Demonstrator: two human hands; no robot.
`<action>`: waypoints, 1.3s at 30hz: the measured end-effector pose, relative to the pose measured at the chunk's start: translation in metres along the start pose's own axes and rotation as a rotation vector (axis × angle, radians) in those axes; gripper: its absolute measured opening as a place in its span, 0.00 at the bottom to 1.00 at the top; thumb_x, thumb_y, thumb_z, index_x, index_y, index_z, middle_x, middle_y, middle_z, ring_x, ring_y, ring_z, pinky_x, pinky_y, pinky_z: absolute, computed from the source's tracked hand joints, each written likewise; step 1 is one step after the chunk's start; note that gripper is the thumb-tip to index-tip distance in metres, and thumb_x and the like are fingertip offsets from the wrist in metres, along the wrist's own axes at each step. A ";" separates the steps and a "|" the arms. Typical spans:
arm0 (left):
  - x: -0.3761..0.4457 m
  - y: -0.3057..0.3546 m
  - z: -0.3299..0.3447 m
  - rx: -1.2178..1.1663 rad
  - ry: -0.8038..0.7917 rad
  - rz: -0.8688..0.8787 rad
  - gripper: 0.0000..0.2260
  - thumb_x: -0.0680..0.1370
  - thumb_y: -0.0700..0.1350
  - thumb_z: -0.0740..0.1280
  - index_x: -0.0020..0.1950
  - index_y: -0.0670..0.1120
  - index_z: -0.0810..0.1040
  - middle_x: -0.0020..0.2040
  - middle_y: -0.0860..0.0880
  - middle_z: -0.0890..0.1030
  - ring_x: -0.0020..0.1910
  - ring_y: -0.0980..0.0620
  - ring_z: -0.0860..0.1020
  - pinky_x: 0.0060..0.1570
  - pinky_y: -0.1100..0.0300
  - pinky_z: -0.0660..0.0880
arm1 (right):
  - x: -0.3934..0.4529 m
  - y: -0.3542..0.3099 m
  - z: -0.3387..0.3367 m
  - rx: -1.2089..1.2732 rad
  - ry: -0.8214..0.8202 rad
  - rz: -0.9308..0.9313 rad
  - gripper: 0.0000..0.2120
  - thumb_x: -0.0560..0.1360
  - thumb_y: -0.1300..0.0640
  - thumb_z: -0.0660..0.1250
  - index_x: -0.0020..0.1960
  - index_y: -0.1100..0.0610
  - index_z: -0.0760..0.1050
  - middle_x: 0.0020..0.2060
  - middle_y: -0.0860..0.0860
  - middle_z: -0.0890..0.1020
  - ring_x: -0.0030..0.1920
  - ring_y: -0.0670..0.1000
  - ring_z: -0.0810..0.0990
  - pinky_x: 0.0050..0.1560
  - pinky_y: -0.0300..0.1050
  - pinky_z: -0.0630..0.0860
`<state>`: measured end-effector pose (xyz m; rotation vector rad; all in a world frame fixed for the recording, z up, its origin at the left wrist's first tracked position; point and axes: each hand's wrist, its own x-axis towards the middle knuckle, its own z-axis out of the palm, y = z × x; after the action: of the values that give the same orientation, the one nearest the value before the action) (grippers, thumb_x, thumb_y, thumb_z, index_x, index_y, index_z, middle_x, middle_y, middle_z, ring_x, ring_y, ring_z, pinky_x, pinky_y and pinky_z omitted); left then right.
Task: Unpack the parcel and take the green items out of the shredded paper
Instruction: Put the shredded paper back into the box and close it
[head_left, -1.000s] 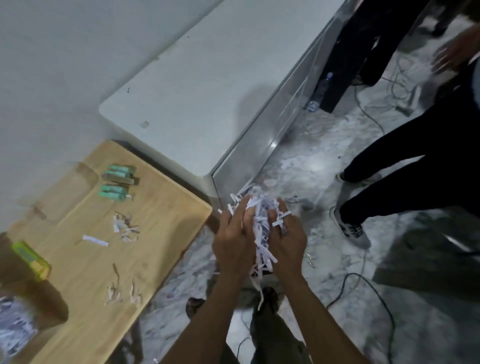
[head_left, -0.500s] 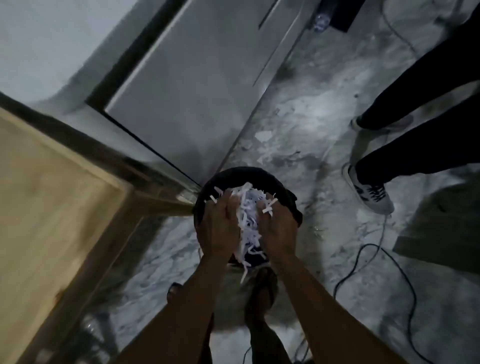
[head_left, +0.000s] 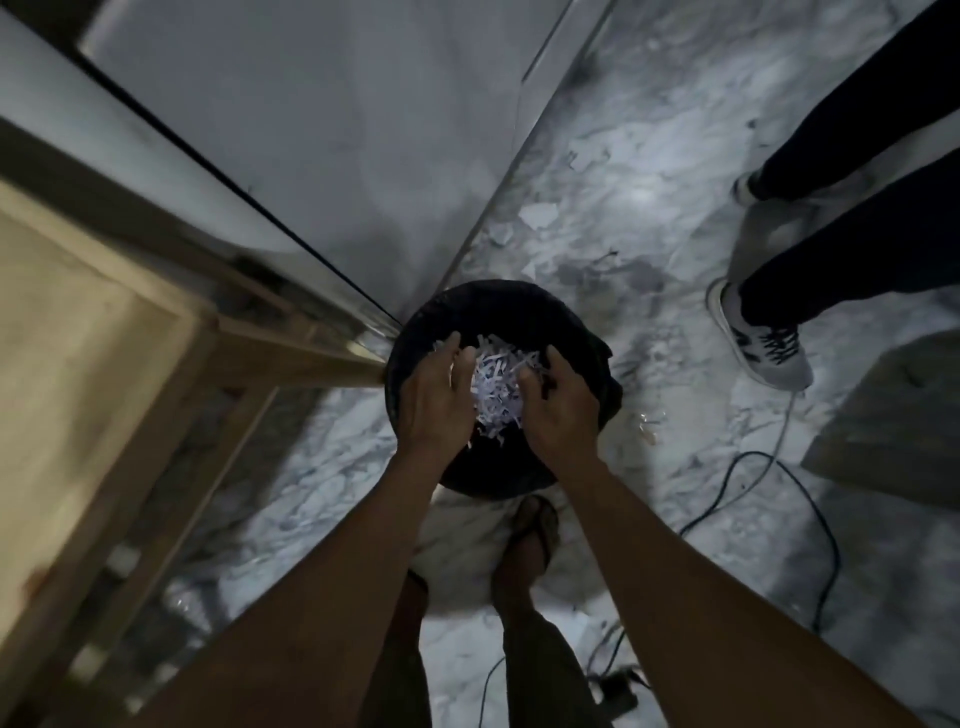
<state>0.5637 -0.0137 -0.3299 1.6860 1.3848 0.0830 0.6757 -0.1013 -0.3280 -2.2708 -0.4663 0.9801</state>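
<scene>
Indoor workroom: marble floor (head_left: 649, 218), loose cables (head_left: 748, 467), wooden table (head_left: 78, 332).

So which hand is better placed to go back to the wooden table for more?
Probably the left hand: it is on the side of the wooden table. The right hand is farther from it. Both hover over the black bin, with shredded paper between them.
</scene>
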 end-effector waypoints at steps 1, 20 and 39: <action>-0.006 0.009 -0.006 -0.004 0.003 0.001 0.25 0.85 0.58 0.57 0.78 0.47 0.69 0.74 0.45 0.74 0.73 0.45 0.73 0.71 0.47 0.70 | -0.005 -0.008 -0.006 0.018 0.002 0.002 0.27 0.81 0.48 0.62 0.76 0.59 0.63 0.72 0.57 0.71 0.71 0.55 0.69 0.69 0.48 0.66; -0.230 0.148 -0.252 -0.083 0.496 0.235 0.18 0.86 0.50 0.59 0.73 0.45 0.75 0.68 0.45 0.79 0.67 0.48 0.75 0.65 0.58 0.73 | -0.200 -0.266 -0.106 0.030 -0.083 -0.409 0.23 0.79 0.48 0.63 0.72 0.53 0.70 0.61 0.53 0.79 0.58 0.51 0.78 0.60 0.39 0.71; -0.258 -0.039 -0.279 0.222 0.636 -0.388 0.39 0.81 0.71 0.45 0.82 0.44 0.58 0.80 0.39 0.63 0.79 0.36 0.62 0.71 0.36 0.66 | -0.241 -0.322 0.111 -0.517 -0.312 -0.994 0.36 0.77 0.38 0.61 0.78 0.52 0.55 0.78 0.55 0.57 0.78 0.53 0.50 0.77 0.53 0.55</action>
<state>0.2833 -0.0569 -0.0739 1.5987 2.2469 0.2696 0.4085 0.0557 -0.0486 -1.8362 -1.9229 0.6974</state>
